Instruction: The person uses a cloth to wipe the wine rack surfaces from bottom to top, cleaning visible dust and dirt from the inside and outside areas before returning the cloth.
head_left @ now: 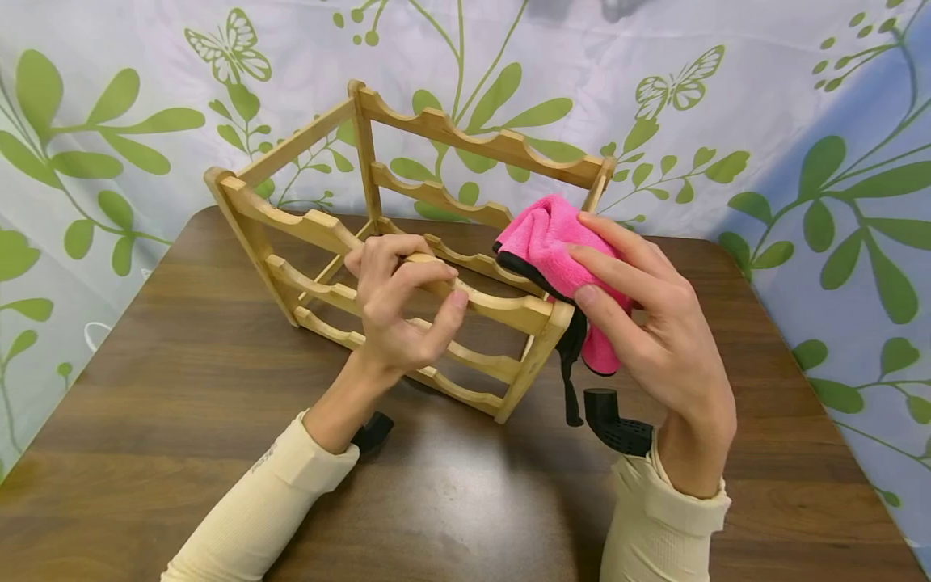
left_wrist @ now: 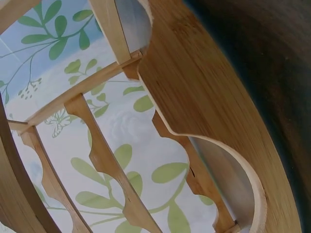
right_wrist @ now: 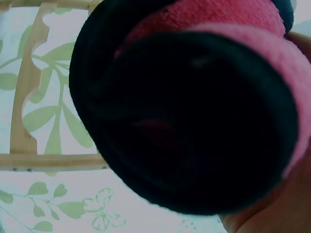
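Here's the wooden wine rack [head_left: 509, 312], scalloped rails in three tiers, up on the dark wood table [head_left: 465, 517], corner post toward us! And the left hand [head_left: 396, 311] has it, fingers curled over the rack's upper front rail near the middle, thumb bent in close. The left wrist view has that same rail filling its right side, fingers out of shot.

Now across to the rack's right-hand end: the right hand [head_left: 662, 315] pinches a bunched pink plush cloth [head_left: 549, 242] with black edging, thumb and fingers pressed on the fabric. It sits over the rack's right upper side bar and hides most of it; whether cloth and wood touch, I can't tell. A black strap [head_left: 570, 380] dangles below the cloth, just beside the rack's near right post. From the right wrist, the dark edging curls in a loop, big in the foreground, rack rails beyond.

Cream sleeves [head_left: 658, 525] reach in from the rack's near side, a black perforated piece [head_left: 621, 432] at the right cuff. Behind the rack, a backdrop [head_left: 291, 48] of green leaves and butterflies!
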`<action>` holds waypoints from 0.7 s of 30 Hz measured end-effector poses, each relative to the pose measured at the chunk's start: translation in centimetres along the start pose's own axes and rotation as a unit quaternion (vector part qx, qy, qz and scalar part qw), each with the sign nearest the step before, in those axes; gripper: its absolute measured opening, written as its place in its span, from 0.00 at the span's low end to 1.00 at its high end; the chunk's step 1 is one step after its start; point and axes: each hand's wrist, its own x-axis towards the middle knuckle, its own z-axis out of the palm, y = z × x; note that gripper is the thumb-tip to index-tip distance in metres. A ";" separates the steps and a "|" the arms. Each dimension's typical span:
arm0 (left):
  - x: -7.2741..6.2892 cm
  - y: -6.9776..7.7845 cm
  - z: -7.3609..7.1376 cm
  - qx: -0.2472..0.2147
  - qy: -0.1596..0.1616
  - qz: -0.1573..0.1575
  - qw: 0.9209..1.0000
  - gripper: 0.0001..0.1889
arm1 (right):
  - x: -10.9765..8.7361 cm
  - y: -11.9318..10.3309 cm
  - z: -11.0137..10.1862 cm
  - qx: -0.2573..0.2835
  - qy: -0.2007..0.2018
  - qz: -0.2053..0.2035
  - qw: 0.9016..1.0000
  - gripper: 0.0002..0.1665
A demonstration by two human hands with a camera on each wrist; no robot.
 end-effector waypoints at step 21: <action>0.5 -0.3 -0.1 -0.044 0.027 -0.026 0.998 0.13 | 0.6 1.6 1.4 0.019 0.084 0.056 0.995 0.24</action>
